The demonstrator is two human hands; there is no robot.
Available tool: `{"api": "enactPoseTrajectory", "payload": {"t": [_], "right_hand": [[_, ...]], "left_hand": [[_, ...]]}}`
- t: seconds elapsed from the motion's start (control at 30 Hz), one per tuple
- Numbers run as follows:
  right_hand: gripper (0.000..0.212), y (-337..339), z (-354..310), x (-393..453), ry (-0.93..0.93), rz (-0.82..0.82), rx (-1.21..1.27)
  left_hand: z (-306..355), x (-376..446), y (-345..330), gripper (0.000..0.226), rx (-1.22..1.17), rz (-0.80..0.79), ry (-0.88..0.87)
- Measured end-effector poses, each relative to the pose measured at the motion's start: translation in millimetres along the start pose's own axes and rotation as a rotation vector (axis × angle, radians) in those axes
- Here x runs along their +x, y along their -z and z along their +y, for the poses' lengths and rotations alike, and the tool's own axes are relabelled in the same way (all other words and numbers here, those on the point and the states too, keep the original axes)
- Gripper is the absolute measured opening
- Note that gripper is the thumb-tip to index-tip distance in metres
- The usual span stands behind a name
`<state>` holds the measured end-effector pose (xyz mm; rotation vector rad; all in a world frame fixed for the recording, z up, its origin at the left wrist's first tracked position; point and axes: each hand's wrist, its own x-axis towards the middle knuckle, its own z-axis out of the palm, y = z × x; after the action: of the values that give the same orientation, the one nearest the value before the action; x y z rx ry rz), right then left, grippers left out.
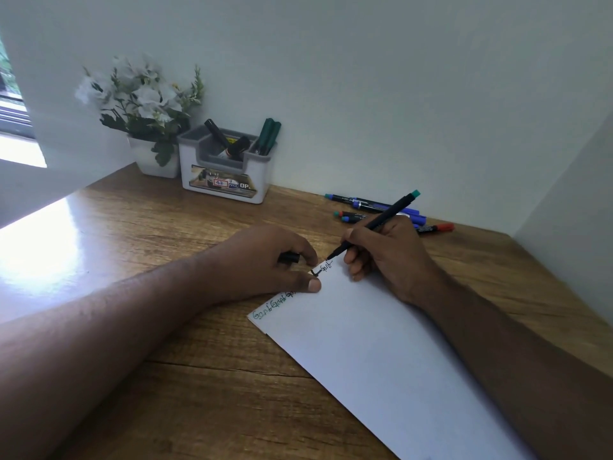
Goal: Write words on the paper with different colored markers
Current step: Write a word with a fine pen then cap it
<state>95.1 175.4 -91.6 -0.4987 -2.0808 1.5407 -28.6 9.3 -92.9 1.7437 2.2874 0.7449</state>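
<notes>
A white sheet of paper (374,353) lies at an angle on the wooden desk (185,376). Green and dark handwriting runs along its top edge. My right hand (391,257) grips a black marker with a green end (381,219), and its tip touches the paper at the end of the written line. My left hand (262,263) presses on the paper's top edge, partly covering the writing. It holds a black marker cap (289,258) under its fingers.
Several loose markers (374,209) with blue, green and red caps lie behind my right hand by the wall. A white and grey organiser (225,174) with markers stands at the back. A white pot of white flowers (149,127) stands left of it.
</notes>
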Motion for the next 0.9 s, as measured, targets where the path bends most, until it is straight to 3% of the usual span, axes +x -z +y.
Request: {"api": "enactPoseTrajectory", "payload": {"t": [0.17,0.3,0.47,0.57,0.9], "right_hand": [[0.021,0,-2,-1,0.001,0.005,0.002],[0.023,1,-3,-1,0.012,0.077,0.151],[0.03,2,-8,0,0.087,0.085,0.357],[0.019,-2,-13,-1,0.11,0.026,0.417],[0.011,-14,-16,-6,0.109,-0.036,0.356]], "left_hand": [[1,0,0,0.04,0.016,-0.009,0.005],[2,-3,1,0.034,-0.04,-0.013,0.01],[2,-5,2,0.031,-0.206,0.115,0.049],[-1,-5,4,0.036,-0.285,0.195,0.051],[3,-9,7,0.019,-0.446,0.36,0.024]]}}
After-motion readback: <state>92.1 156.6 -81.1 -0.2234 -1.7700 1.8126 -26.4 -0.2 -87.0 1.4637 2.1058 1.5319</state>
